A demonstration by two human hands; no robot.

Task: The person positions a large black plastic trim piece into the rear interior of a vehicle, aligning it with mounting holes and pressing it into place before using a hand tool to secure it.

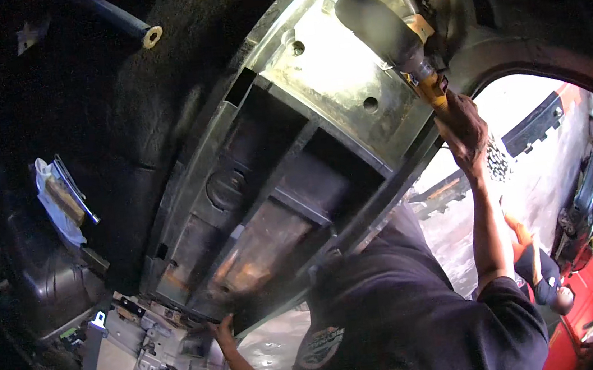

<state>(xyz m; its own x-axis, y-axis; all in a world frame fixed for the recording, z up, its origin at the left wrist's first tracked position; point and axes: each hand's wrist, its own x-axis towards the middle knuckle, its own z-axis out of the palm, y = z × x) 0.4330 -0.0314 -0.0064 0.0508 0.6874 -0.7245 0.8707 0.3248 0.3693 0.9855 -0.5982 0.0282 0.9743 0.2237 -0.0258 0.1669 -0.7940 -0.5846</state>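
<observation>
My right hand (pixel 462 128) is closed around the yellow handle of a work light (pixel 385 31) with a dark, rounded paddle head. The head is tilted over a bare metal panel (pixel 328 73) with round holes, and a bright patch lies on that metal. Farther down, the same long frame has dark recessed sections divided by ribs. At the frame's lower end, my left hand (pixel 223 331) touches the dark edge (pixel 206 317), its visible fingers apart; the other fingers are hidden.
A chrome bar-shaped tool (pixel 74 188) lies by a white cloth (pixel 53 203) at left. Below are a seat belt (pixel 93 365) with a metal tongue and exposed brackets. A blue tube (pixel 124 22) juts in above. Through the opening at right, another person (pixel 541 278) is near a red surface.
</observation>
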